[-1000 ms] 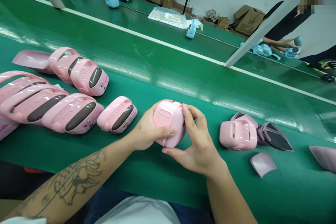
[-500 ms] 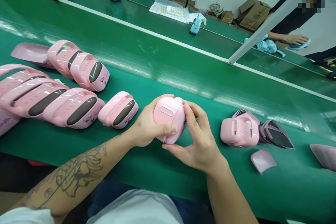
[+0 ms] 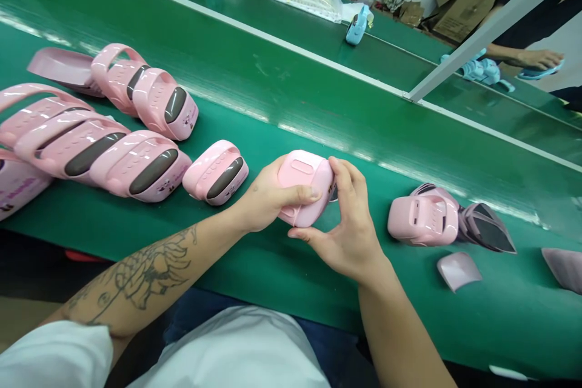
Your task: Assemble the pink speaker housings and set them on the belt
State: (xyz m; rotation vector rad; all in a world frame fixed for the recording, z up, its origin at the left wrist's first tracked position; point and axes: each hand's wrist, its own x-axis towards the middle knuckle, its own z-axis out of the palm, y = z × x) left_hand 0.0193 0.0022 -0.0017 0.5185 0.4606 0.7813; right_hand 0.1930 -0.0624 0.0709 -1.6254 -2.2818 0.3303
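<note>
A pink plastic device casing (image 3: pixel 304 187) is held between both hands above the green belt. My left hand (image 3: pixel 270 194) wraps its left side, with the thumb across the front. My right hand (image 3: pixel 348 218) pinches its right end between fingers and thumb. A finished-looking pink unit with a dark oval window (image 3: pixel 218 173) lies just left of my left hand. Right of my right hand lies a pink casing (image 3: pixel 422 216) beside a dark-lined shell (image 3: pixel 484 229). A loose pink panel (image 3: pixel 459 271) rests nearer the belt edge.
Several pink units (image 3: pixel 140 163) lie in rows at the left, by a pink cover (image 3: pixel 61 66). A white-edged rail (image 3: pixel 291 54) separates this green belt from a second belt, where a co-worker's hand (image 3: pixel 539 59) works among blue units (image 3: pixel 477 71). Cardboard boxes (image 3: pixel 464 9) stand behind.
The view has tilted, shifting everything up and slightly right. Both hands still hold the pink casing, which has turned slightly in them. The co-worker's hand has moved among the blue parts.
</note>
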